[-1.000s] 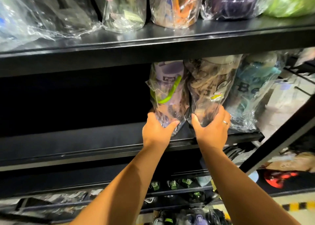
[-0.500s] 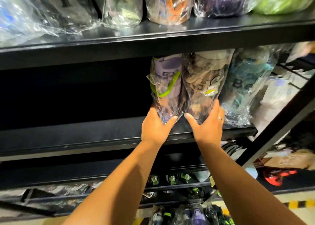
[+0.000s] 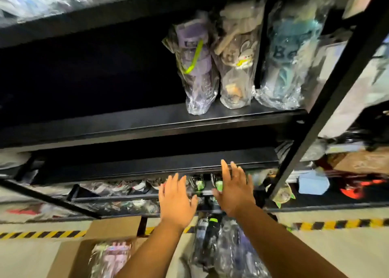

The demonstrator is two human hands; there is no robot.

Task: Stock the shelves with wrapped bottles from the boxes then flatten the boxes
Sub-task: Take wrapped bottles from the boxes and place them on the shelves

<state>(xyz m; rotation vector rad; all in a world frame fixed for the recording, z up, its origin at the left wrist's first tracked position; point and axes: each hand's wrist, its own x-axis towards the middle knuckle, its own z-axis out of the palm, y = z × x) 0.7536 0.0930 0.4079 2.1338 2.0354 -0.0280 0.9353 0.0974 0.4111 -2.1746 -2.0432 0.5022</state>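
Observation:
Three wrapped bottles stand side by side on the black middle shelf (image 3: pixel 126 121): a purple bottle (image 3: pixel 194 67) with a green strap, a beige bottle (image 3: pixel 237 60) with a rabbit print, and a blue bottle (image 3: pixel 286 62). My left hand (image 3: pixel 177 199) and my right hand (image 3: pixel 234 191) hang well below that shelf, both with fingers spread and holding nothing. An open cardboard box (image 3: pixel 109 233) on the floor at lower left holds a pink wrapped bottle (image 3: pixel 110 258). More wrapped bottles (image 3: pixel 221 248) lie below my hands.
A black shelf upright (image 3: pixel 328 100) slants across the right side. Lower shelves hold small wrapped goods (image 3: pixel 126 188). Yellow-and-black tape (image 3: pixel 336 225) marks the floor. A blue box (image 3: pixel 313 183) and red item (image 3: pixel 355 190) sit at the right. The middle shelf's left half is dark.
Both hands let go of the purple and beige bottles and dropped below the shelf. The view tilted down, bringing the floor and the box into sight.

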